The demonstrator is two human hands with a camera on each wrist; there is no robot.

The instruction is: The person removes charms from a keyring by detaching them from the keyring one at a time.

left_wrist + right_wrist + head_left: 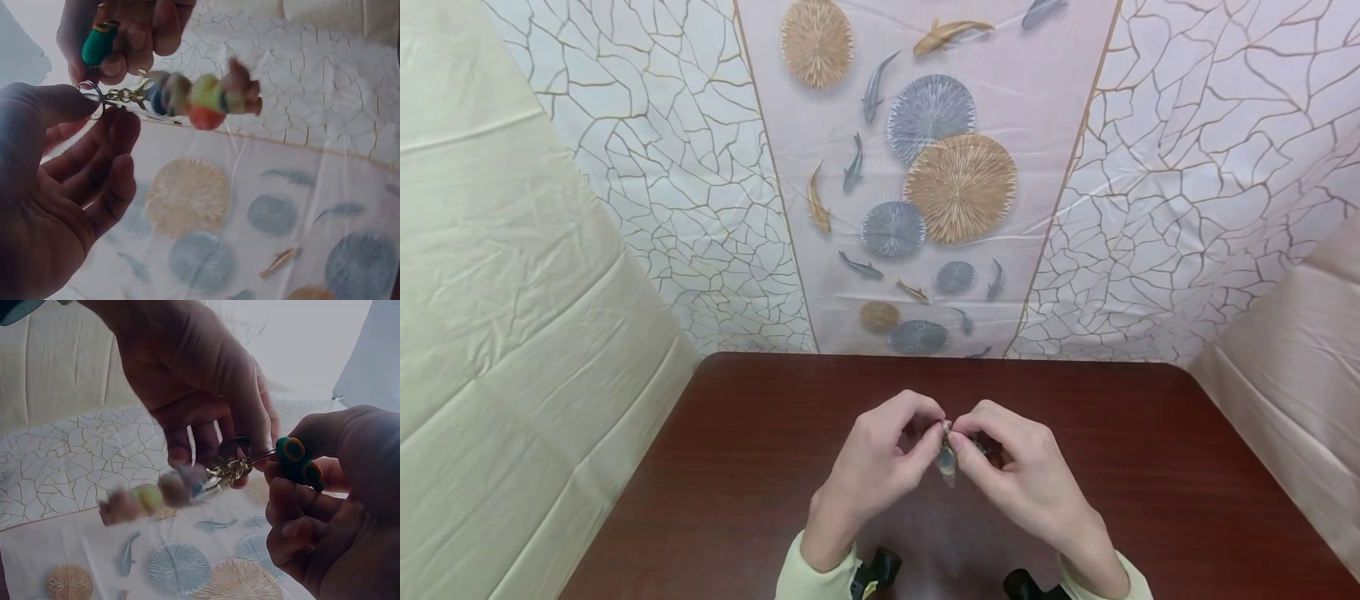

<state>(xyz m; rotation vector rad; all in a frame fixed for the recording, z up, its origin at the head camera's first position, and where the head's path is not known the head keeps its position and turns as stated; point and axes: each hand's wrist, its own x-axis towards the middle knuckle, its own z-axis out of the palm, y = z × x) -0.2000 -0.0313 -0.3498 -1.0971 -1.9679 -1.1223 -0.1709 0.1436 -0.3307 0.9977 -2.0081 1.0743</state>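
Over the table my left hand [876, 458] pinches the metal split ring of a keychain [946, 462] between thumb and forefinger. A gold chain [128, 95] runs from the ring to a colourful figurine charm [209, 100], which dangles free and is blurred. Close against it, my right hand [1030, 479] pinches a small green piece with orange round ends [292, 464]. A thin metal part reaches from this green piece toward the ring in the right wrist view. Whether it is threaded on the ring I cannot tell. In the head view the fingers largely hide the ring.
Below the hands lies a dark red-brown wooden table [700, 500]. Behind it hangs a patterned cloth [1045, 108] with fish and round leaf shapes. Pale fabric panels [512, 350] flank both sides. Black wrist-camera mounts [880, 571] sit at the cuffs.
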